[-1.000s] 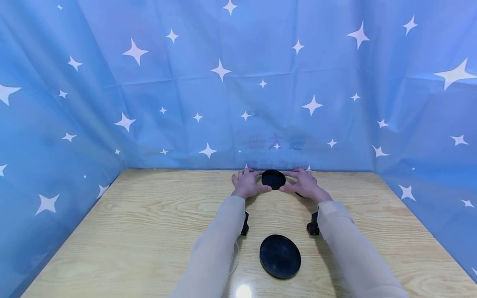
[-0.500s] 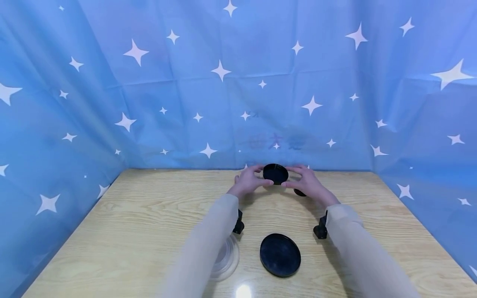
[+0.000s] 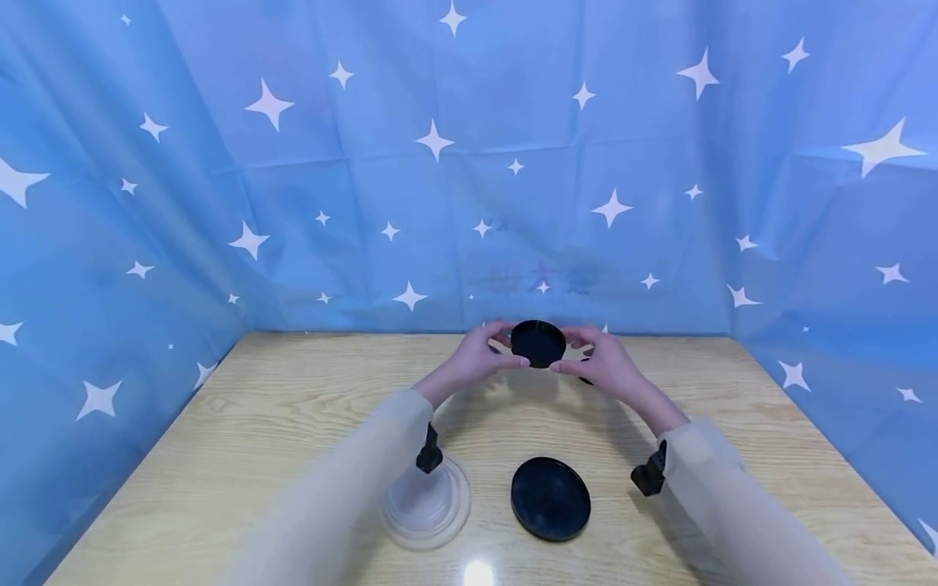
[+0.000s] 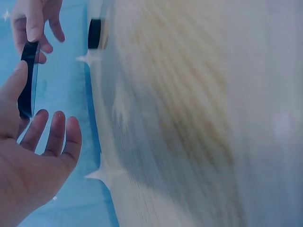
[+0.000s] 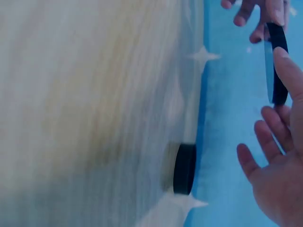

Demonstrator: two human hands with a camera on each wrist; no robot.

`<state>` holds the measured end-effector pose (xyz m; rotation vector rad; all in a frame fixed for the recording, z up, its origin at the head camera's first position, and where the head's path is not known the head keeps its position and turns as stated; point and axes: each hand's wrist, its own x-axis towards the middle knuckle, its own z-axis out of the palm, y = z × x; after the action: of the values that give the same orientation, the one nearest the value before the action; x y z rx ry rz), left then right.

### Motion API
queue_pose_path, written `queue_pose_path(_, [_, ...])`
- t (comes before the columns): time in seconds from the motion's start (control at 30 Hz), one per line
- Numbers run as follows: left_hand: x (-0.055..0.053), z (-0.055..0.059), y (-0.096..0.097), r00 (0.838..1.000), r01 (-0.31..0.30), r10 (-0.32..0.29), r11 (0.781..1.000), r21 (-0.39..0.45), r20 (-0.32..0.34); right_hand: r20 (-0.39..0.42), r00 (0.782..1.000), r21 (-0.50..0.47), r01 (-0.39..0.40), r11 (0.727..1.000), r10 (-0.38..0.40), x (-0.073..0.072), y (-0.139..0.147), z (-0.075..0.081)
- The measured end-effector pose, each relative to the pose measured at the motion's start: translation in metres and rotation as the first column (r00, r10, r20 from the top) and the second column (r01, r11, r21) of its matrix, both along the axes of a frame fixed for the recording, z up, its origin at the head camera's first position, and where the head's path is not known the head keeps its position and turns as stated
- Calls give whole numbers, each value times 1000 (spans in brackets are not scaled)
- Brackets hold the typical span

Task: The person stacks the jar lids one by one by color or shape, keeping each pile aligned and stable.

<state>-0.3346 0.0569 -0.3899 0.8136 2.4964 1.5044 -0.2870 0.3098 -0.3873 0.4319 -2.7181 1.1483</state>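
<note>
A small, shallow black round dish (image 3: 538,343) is held above the far end of the table. My left hand (image 3: 479,354) pinches its left edge between thumb and index finger, the other fingers spread loosely, as the left wrist view shows. On the opposite edge, my right hand (image 3: 602,358) pinches the same dish with thumb and index finger. Seen from the side in the right wrist view, the dish (image 5: 280,71) has a thin dark rim. A second small black round piece (image 5: 184,169) stands on the table beneath, mostly hidden by my right hand in the head view.
A larger black round plate (image 3: 550,499) lies nearer on the wooden table (image 3: 293,407). Left of it are translucent round plastic lids or dishes (image 3: 428,509), partly under my left sleeve. A blue star-patterned curtain (image 3: 432,212) borders the table's back and sides.
Both hands have lifted the black dish off the table and brought it slightly nearer. My forearms have spread apart, uncovering the translucent plastic pieces on the left.
</note>
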Motion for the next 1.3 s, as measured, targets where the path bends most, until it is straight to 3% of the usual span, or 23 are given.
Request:
queue_pose_path(0.2, [26, -3, -11, 999, 51, -51, 998, 30, 2, -3, 1000, -22, 2, 1000, -2, 30, -6, -4])
queue_pose_path(0.53, [76, -6, -26, 990, 131, -131, 991, -2, 53, -23, 1000, -12, -16, 1000, 16, 87, -13, -12])
queue_pose_path(0.8, [111, -15, -32, 947, 254, -241, 966, -37, 212, -19, 995, 48, -95, 994, 96, 131, -12, -19])
queue_pose_path(0.9, [121, -17, -33, 943, 279, -259, 958, -71, 210, -25, 991, 57, -126, 990, 128, 141, -11, -22])
queue_pose_path(1.07, [133, -20, -32, 950, 293, -272, 946, -139, 154, -9, 983, 76, -185, 980, 186, 152, -11, -24])
queue_pose_path(1.2, [137, -20, -31, 955, 292, -275, 936, -197, 108, 23, 981, 110, -192, 975, 191, 155, -14, -24])
queue_pose_path(1.3, [138, -19, -31, 954, 297, -278, 930, -219, 112, 55, 983, 135, -181, 974, 175, 157, -15, -25])
